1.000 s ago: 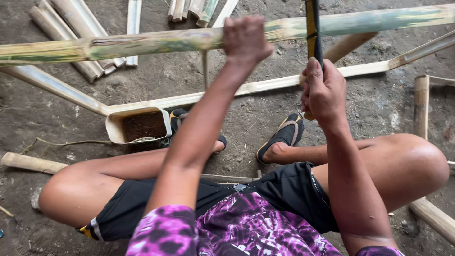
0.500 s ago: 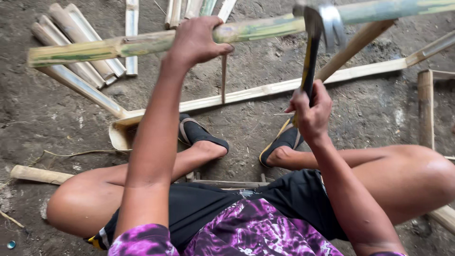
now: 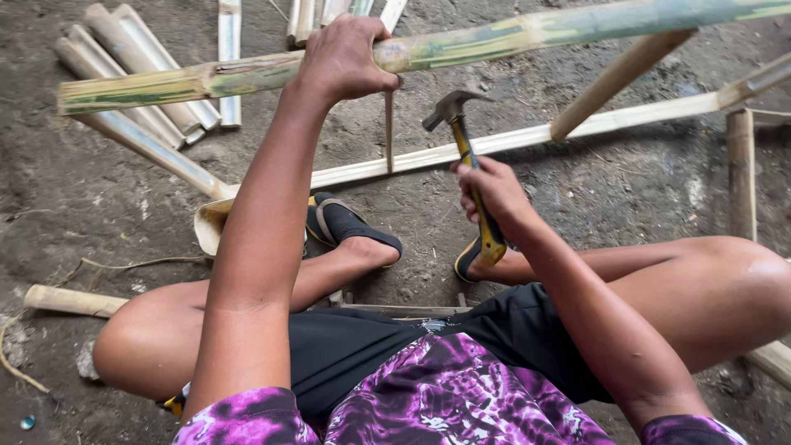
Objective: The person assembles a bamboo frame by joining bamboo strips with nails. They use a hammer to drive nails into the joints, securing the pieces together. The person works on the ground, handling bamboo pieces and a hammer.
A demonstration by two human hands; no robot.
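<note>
Overhead, left hand (image 3: 342,58) gripping near-level bamboo pole (image 3: 511,37), right hand (image 3: 490,194) clutching hammer (image 3: 470,165), head up.

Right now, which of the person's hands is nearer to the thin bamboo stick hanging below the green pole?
Left. The left hand grips the green pole right above the stick; the right hand holds the hammer off to its side.

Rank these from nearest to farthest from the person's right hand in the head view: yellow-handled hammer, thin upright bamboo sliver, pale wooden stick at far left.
1. Yellow-handled hammer: in the right hand grip.
2. Thin upright bamboo sliver: just left.
3. Pale wooden stick: far left, on the ground.
</note>
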